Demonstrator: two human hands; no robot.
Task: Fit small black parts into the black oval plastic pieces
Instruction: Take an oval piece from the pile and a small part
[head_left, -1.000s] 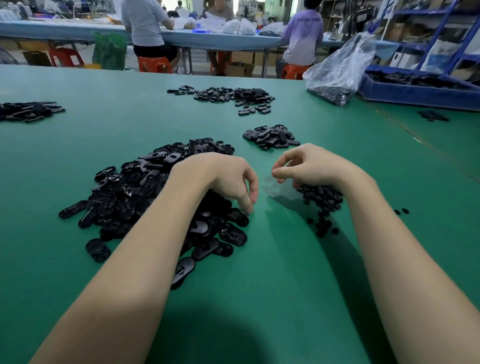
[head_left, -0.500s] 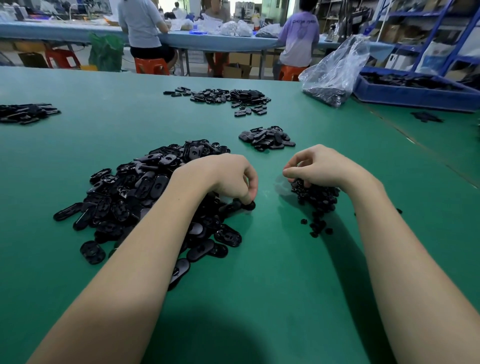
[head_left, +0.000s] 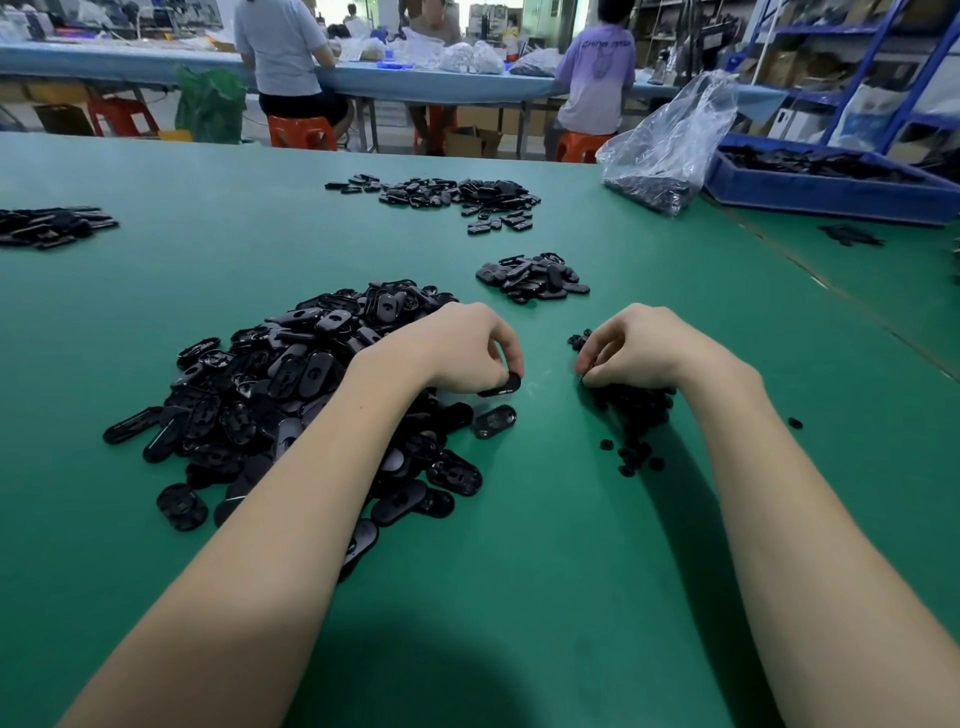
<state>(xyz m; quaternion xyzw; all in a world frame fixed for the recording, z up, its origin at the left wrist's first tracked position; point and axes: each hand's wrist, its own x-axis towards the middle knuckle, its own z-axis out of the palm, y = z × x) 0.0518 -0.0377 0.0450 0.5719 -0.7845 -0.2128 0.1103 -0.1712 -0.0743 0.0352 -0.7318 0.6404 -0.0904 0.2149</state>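
While both forearms stretch over the green table (head_left: 519, 597), the left hand (head_left: 457, 348) pinches one oval piece (head_left: 500, 387) beside the big heap of ovals (head_left: 291, 384). The right hand (head_left: 644, 348) curls into the small parts (head_left: 631, 410); grip unclear. Farther off sits a smaller pile (head_left: 532, 278).

Both bare forearms stretched forward, converging toward the middle. Left hand (head_left: 457, 345) knuckles up, fingers curled downward, fingertips pinching at a small dark piece. Right hand (head_left: 641, 345) likewise knuckles up, fingers curled in under the palm, thumb tucked close; contents not discernible.
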